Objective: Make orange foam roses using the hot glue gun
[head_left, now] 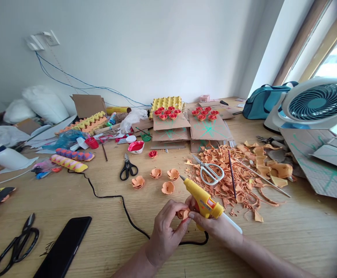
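Observation:
My left hand (pixel 165 229) is closed, its thumb and fingers pinching a small orange egg-carton flower (pixel 183 213). My right hand (pixel 211 226) steadies the flower's other side with thumb and fingertip. Across that same hand is a yellow hot glue gun (pixel 204 200), its nozzle pointing up and left; the fingers round its handle are mostly hidden. A white glue stick (pixel 233 224) sticks out of its back. Beyond my hands sit several orange flowers, among them one cup-shaped flower (pixel 167 188), and one red flower (pixel 153 154).
Orange carton scraps (pixel 243 185) are heaped at right, with white-handled scissors (pixel 211 173) on top. Black scissors (pixel 127 168) lie ahead. The gun's black cord (pixel 127 210) crosses the table. A phone (pixel 64 247) lies left. Red flowers top cardboard (pixel 209 133); a fan (pixel 319 104) stands right.

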Demonstrator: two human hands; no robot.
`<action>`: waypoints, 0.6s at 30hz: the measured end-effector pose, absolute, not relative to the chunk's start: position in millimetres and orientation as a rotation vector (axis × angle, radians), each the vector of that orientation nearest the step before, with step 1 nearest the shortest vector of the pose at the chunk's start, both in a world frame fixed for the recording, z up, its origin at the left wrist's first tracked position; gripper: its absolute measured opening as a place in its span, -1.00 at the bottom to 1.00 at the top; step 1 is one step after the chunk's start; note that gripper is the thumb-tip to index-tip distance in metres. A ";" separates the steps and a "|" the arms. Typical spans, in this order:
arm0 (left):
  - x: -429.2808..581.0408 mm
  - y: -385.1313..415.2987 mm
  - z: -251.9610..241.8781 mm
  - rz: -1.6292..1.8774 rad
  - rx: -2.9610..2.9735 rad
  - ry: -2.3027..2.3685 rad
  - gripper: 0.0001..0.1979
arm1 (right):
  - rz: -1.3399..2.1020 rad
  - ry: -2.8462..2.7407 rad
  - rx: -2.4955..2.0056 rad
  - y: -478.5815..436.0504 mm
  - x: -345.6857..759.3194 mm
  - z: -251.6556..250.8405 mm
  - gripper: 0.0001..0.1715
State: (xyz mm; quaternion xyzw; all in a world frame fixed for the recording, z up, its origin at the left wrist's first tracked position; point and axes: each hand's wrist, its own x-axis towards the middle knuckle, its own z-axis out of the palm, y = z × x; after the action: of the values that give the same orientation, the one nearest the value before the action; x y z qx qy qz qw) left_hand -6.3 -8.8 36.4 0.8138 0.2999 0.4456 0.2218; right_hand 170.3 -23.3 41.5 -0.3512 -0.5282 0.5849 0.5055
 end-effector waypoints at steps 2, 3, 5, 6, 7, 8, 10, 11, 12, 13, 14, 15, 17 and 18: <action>-6.5 -8.4 36.0 1.230 2.245 0.821 -0.79 | 1.394 -1.287 -0.867 -23.3 170.2 42.0 -0.68; -6.5 -8.3 35.8 1.231 2.240 0.821 -0.79 | 1.384 -1.293 -0.879 -23.2 170.2 42.2 -0.68; -6.2 -7.9 35.8 1.241 2.230 0.820 -0.79 | 1.372 -1.300 -0.899 -23.0 170.1 42.9 -0.68; -6.0 -7.7 36.0 1.246 2.228 0.821 -0.78 | 1.370 -1.301 -0.905 -23.0 170.2 43.4 -0.69; -5.8 -7.5 36.3 1.247 2.230 0.819 -0.79 | 1.371 -1.302 -0.906 -23.2 170.3 43.9 -0.69; -5.8 -7.3 36.5 1.249 2.232 0.816 -0.80 | 1.373 -1.302 -0.907 -23.5 170.6 44.4 -0.69; -5.9 -7.2 36.7 1.230 2.241 0.805 -0.82 | 1.373 -1.303 -0.913 -24.7 171.3 45.3 -0.69; -6.1 -7.2 36.6 1.224 2.241 0.795 -0.83 | 1.372 -1.302 -0.924 -25.3 171.8 45.7 -0.69; -6.3 -7.3 36.3 1.216 2.238 0.789 -0.83 | 1.365 -1.306 -0.944 -26.0 172.3 46.2 -0.70; -6.6 -7.5 35.9 1.214 2.230 0.790 -0.83 | 1.356 -1.309 -0.972 -26.6 172.8 46.8 -0.70; -6.9 -7.7 35.5 1.211 2.222 0.797 -0.83 | 1.343 -1.312 -0.997 -27.0 173.3 47.5 -0.70; -7.1 -8.0 35.2 1.205 2.214 0.807 -0.82 | 1.333 -1.319 -1.020 -27.3 173.6 48.4 -0.69; -7.3 -8.5 35.3 1.198 2.198 0.831 -0.78 | 1.328 -1.336 -1.050 -27.3 173.9 50.5 -0.67; -7.3 -8.7 35.7 1.197 2.191 0.837 -0.77 | 1.331 -1.347 -1.059 -27.2 173.8 51.6 -0.66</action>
State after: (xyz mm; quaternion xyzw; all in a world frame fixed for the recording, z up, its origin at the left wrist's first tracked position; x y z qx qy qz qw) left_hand -7.3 -8.7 35.7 0.8053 0.3078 0.4400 0.2511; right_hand 173.8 -27.2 51.6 -0.4317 -0.5489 0.5425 0.4669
